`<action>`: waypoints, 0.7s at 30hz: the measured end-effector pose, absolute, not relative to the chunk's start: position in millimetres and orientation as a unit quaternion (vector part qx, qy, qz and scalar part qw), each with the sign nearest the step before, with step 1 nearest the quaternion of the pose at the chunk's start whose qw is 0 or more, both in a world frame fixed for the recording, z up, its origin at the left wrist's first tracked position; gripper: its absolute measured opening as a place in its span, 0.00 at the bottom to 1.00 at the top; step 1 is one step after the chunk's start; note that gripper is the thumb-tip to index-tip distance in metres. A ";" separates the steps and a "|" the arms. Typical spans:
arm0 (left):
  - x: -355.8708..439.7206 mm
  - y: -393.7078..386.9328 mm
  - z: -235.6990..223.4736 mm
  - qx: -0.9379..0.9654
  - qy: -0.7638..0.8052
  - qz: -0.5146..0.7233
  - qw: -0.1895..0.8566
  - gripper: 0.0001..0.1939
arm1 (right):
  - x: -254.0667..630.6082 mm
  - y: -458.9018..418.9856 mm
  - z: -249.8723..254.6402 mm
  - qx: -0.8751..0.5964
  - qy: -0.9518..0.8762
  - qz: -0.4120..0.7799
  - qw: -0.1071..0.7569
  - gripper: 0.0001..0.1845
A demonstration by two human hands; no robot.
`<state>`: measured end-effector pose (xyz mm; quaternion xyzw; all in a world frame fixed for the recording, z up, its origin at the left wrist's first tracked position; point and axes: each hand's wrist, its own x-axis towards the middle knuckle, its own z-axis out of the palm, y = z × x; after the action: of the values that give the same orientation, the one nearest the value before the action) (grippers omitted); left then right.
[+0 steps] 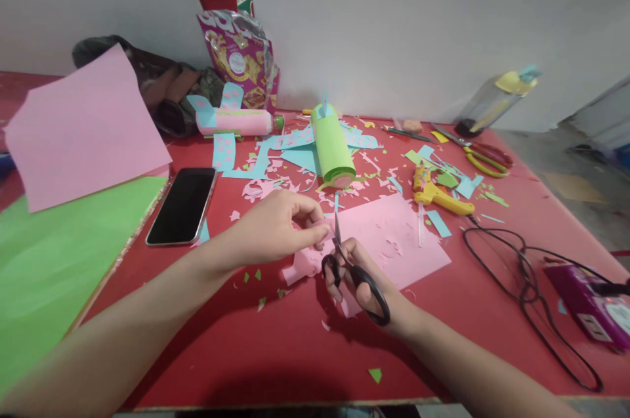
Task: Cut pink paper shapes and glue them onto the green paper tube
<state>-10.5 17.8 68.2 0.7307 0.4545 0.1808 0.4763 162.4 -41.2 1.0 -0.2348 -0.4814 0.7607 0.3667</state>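
Note:
My right hand (367,277) has its fingers in the handles of black scissors (371,293), whose blades point up and away from me. Pinched between the thumb and fingers of my left hand (280,228) is a small piece of pink paper (322,228), right at the blades. Most of that piece is hidden by my fingers. Under both hands lies a larger pink sheet (413,247) with pink offcuts on it. Beyond my hands rests a green paper-wrapped tube (332,146) with blue paper wings. To its left is a pink-wrapped bottle (241,122) with blue paper fins.
A phone (182,207) lies left, near pink paper (88,132) and green paper (63,260). At the right are a yellow glue gun (440,195), its cord, a purple power strip (590,306), yellow-and-red-handled scissors (487,161) and a clear bottle (495,103). A snack bag (241,60) stands behind.

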 end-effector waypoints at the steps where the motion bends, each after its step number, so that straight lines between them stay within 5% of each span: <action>1: -10.6 18.0 67.9 0.731 0.454 0.181 0.476 0.08 | 162.6 -41.2 0.5 -0.235 -0.481 0.761 0.366 0.23; 21: -14.1 18.5 70.6 0.742 0.446 0.170 0.470 0.09 | 163.8 -42.3 2.6 -0.259 -0.476 0.764 0.350 0.24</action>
<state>-14.1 18.5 70.6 0.7425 0.4462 0.1697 0.4700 163.8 -42.3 2.6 -0.2586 -0.4762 0.7643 0.3496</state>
